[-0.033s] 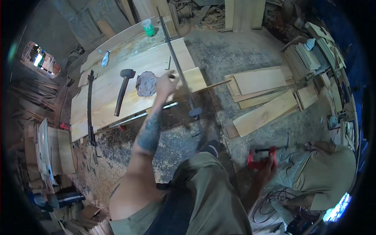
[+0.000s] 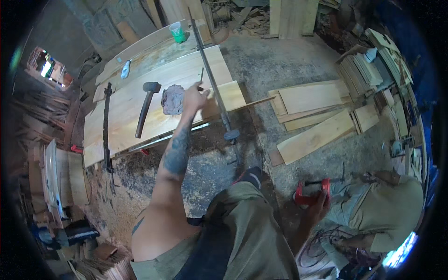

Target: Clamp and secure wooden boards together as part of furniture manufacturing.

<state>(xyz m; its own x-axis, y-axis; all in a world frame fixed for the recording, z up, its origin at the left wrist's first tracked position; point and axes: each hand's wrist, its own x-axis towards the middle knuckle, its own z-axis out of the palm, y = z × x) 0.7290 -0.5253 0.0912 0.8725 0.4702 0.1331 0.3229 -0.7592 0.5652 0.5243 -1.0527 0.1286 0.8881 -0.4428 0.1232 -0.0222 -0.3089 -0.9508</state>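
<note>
- On the pale glued-up wooden panel point(image 2: 140, 107) that serves as the work surface, the person's left hand point(image 2: 193, 98) is stretched out on a tattooed forearm, near the panel's right end.
- The fingers of that hand point toward a thin dark stick point(image 2: 201, 76) standing just above them on the panel. Whether they pinch it or only touch it I cannot tell; the hand looks loosely curled, not a fist.
- Just left of that hand on the panel lies a crumpled grey rag point(image 2: 172, 99), touching or nearly touching the hand.
- Further left on the panel is a dark-headed hammer with a long handle point(image 2: 143, 112), lying free and apart from both hands.
- A long grey metal bar clamp point(image 2: 212, 77) crosses the panel's right end, just right of the left hand; a black bar clamp point(image 2: 106, 126) crosses the panel's left end.
- A green plastic cup point(image 2: 177, 32) stands beyond the panel's far edge.
- Well below and right of the panel, the right hand point(image 2: 319, 203) is clenched round a red hand clamp point(image 2: 309, 195), held low beside the leg.
- Right of the panel, loose light boards point(image 2: 312, 116) lie on the floor, and another person in an olive shirt point(image 2: 396, 210) crouches near the red hand clamp.
</note>
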